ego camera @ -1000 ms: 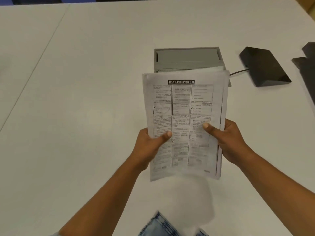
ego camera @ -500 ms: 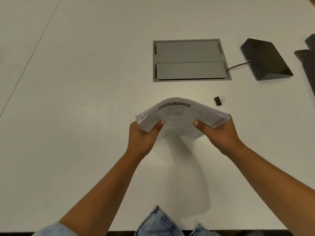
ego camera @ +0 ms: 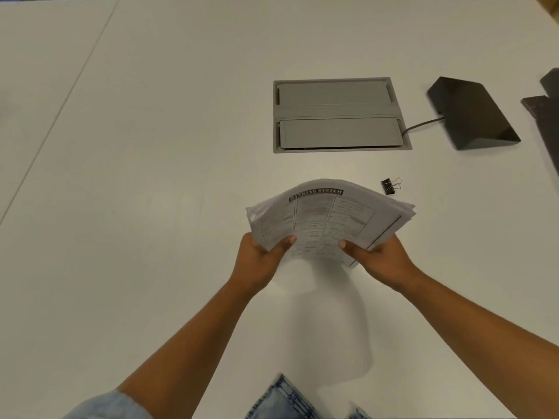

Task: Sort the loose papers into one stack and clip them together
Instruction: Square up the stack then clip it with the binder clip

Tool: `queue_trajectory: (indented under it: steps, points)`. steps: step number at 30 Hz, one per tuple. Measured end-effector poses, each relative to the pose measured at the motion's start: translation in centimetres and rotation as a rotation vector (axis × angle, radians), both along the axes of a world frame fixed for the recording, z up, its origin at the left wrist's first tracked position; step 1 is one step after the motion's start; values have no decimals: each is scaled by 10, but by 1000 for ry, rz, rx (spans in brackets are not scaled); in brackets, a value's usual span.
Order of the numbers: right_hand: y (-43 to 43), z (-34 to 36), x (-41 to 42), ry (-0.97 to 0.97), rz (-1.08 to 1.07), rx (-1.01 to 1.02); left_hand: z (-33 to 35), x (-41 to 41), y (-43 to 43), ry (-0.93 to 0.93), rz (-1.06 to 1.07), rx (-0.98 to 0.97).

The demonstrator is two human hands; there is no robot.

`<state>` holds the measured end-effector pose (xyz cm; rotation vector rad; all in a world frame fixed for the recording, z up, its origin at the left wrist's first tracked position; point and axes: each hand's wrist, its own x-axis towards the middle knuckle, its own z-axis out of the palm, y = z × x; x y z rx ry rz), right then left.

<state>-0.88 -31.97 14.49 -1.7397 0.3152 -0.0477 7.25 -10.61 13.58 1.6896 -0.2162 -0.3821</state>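
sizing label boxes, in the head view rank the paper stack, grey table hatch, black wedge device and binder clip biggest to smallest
1. paper stack and grey table hatch: look alike, and the stack is held nearer the camera, so unranked
2. black wedge device
3. binder clip

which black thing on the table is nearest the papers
The small binder clip, lying just beyond the far right corner of the paper stack. The black wedge with the cable and the dark pieces at the right edge sit farther away.

Grey hatch [ego camera: 338, 96], black wedge [ego camera: 472, 114] (cable attached)
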Motion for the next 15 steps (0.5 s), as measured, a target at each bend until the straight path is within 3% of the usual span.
queue_trajectory:
  steps: [6, 10, 15]
  points:
    - [1, -5, -4, -79, -84, -8, -5, 0, -1, -111, 21, 6]
    - [-1, -24, 1, 5, 37, -70, -22, 2, -14, 35, 33, -4]
    - [-11, -34, 11, 124, -33, -77, -23, 19, -16, 101, -9, 12]
